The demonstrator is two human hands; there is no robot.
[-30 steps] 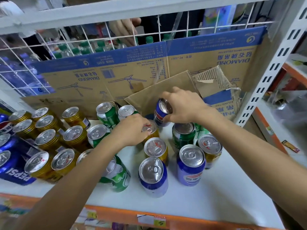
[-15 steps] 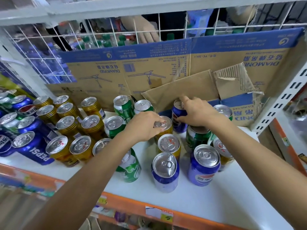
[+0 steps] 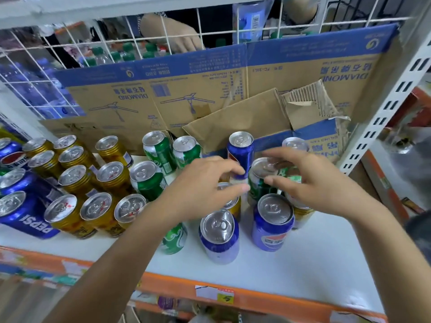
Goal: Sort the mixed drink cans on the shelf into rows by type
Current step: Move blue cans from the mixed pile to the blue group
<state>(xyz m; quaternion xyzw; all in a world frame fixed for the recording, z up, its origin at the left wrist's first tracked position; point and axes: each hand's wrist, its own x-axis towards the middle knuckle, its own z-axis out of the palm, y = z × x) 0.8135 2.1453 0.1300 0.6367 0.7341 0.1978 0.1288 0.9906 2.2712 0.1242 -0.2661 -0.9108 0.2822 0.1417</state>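
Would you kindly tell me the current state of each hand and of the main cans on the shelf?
Left hand: open, fingers spread, holding nothing.
Right hand: open, fingers curled above the green can, not gripping.
Green can: upright, sealed.
Blue can at the back: upright, free, sealed.
Two front Pepsi cans: upright, sealed.
Gold cans: upright, grouped in rows.
Pepsi can at left: lying down.

Right hand [image 3: 312, 183] has let go of the blue can [image 3: 240, 153], which it gripped by the top 0.5 s ago; that can now stands free at the back against the cardboard flap [image 3: 238, 122]. The hand has drawn back toward the camera, fingers spread above a green can [image 3: 261, 180]. Left hand [image 3: 200, 183] has lifted off the gold can [image 3: 229, 201], fingers now loosely curled, nothing held.
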